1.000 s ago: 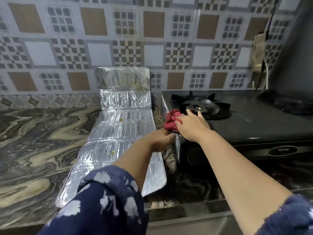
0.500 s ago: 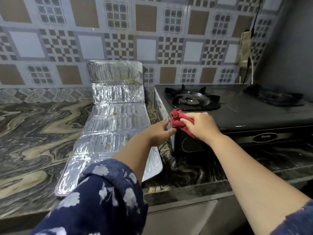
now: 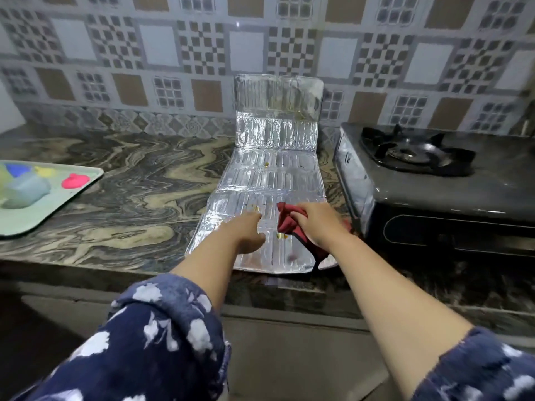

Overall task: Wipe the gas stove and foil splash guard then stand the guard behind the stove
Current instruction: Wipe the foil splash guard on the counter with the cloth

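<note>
The silver foil splash guard point(image 3: 272, 175) lies flat on the marbled counter, its far panel bent up against the tiled wall. Small yellow and dark spots dot its panels. My right hand point(image 3: 317, 224) grips a red cloth point(image 3: 286, 219) over the guard's near panel. My left hand point(image 3: 249, 231) rests flat on the same panel, just left of the cloth, fingers spread. The black gas stove point(image 3: 434, 195) stands to the right of the guard, with its left burner point(image 3: 411, 151) in view.
A pale green tray point(image 3: 34, 212) with coloured cups and a pink piece sits at the counter's left edge. The patterned tile wall point(image 3: 173, 53) runs behind everything. The counter's front edge point(image 3: 115, 267) is close to me.
Both hands left the stove's front corner and moved left onto the foil guard, the right one carrying the red cloth. The view swung left, bringing the green tray into sight.
</note>
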A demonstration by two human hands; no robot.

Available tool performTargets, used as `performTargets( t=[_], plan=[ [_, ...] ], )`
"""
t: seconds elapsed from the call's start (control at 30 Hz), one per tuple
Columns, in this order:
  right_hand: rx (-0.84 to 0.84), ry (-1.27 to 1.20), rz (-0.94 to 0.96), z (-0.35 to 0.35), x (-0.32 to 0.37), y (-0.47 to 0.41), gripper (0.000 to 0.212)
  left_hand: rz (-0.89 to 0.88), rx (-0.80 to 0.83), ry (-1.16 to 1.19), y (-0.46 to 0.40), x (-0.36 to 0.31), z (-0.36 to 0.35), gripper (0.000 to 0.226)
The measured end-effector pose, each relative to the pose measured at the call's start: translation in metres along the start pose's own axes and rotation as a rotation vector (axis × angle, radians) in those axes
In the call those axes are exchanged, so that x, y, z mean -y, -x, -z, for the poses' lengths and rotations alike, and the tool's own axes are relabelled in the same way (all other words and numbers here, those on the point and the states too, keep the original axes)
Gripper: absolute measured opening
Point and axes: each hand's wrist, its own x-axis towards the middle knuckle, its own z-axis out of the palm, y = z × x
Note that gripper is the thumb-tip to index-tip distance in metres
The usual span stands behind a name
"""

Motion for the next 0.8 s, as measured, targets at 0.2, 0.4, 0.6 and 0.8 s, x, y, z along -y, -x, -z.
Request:
performTargets(
  t=[0.2, 0.4, 0.6, 0.8],
  plan=[
    [-0.047, -0.058, 0.09, -0.041, 0.026, 0.005, 0.029, 0.19, -0.12, -0.111, 0.029, 0.036, -0.031, 0.077],
    [0.073, -0.015, 0.24, -0.076, 0.05, -0.003, 0.037, 0.346, -0.147, -0.11, 0.049, 0.064, -0.056, 0.094],
    [0.289, 0.175, 0.451, -0.096, 0.05, -0.001, 0.049, 0.348, -0.144, -0.111, 0.05, 0.072, -0.067, 0.099],
    [0.356, 0.112, 0.576, -0.115, 0.064, -0.017, 0.047, 0.369, -0.116, -0.115, 0.048, 0.073, -0.064, 0.093]
  ],
)
